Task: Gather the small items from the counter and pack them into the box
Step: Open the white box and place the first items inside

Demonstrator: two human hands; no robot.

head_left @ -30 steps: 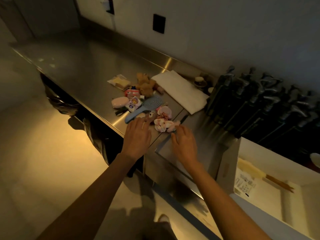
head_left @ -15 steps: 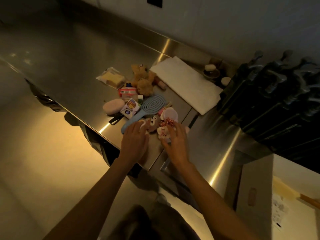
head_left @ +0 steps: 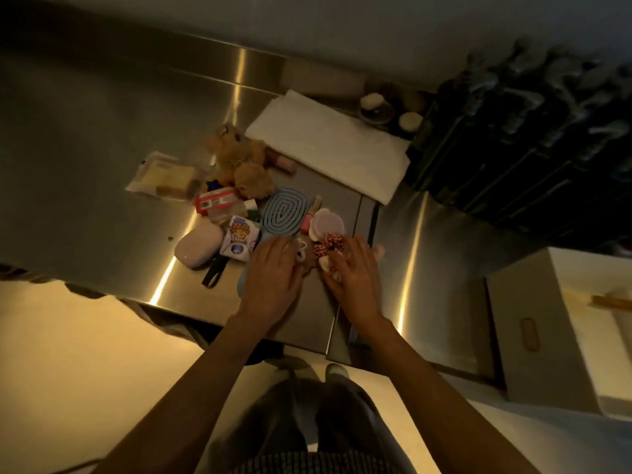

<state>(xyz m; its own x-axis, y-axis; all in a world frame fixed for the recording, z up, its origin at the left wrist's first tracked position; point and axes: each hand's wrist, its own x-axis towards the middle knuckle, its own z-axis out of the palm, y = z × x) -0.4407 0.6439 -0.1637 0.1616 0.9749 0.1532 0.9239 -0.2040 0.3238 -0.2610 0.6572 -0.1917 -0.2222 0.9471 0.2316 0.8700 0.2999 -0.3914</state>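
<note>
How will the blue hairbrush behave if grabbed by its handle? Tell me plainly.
The blue hairbrush looks like rigid plastic, so it should lift stiffly, not flop. Its wide slotted head probably makes it slightly head-heavy but light. The left hand covers the handle, and neighbouring items crowd the head, so lifting may nudge them.

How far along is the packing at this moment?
Barely begun. None of the counter items shows in the visible part of the box. In hand: the left hand rests on the blue hairbrush handle, and the right hand closes on the small pink and checked pieces. Left: the teddy bear, pink case and packets.
</note>
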